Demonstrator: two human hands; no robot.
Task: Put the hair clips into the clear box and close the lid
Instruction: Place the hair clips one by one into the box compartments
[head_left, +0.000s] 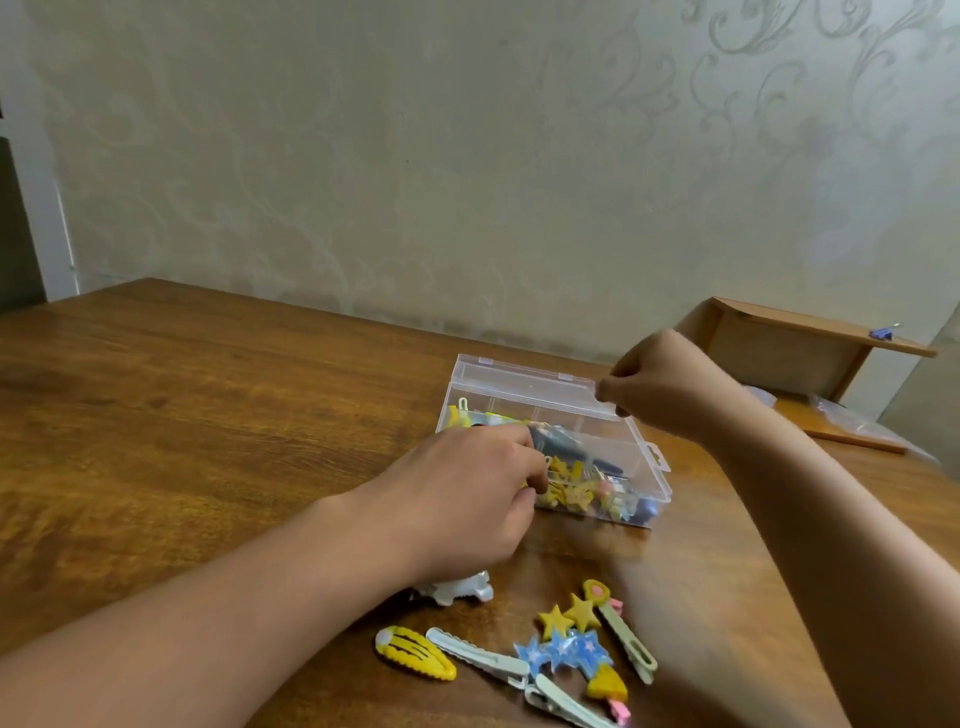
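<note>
Hands work at one clear box (641, 457), centre frame: right hand (670, 387) pinches the raised lid (524, 387), left hand (467, 493) curls over clips inside. About seven hair clips (566, 649) lie loose, lower centre.

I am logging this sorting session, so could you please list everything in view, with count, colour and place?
clear box: one, transparent, table centre, lid raised, partly filled with clips
loose hair clips: several, yellow, blue and pale green, near table edge
yellow snap clip: one, leftmost of the loose clips
white clip: one, under left wrist
wooden table: one, brown
wooden shelf: one, far right
blue binder clip: one, on shelf
left hand: at the box's near side, what it grips cannot be told
right hand: grip on lid corner
</note>
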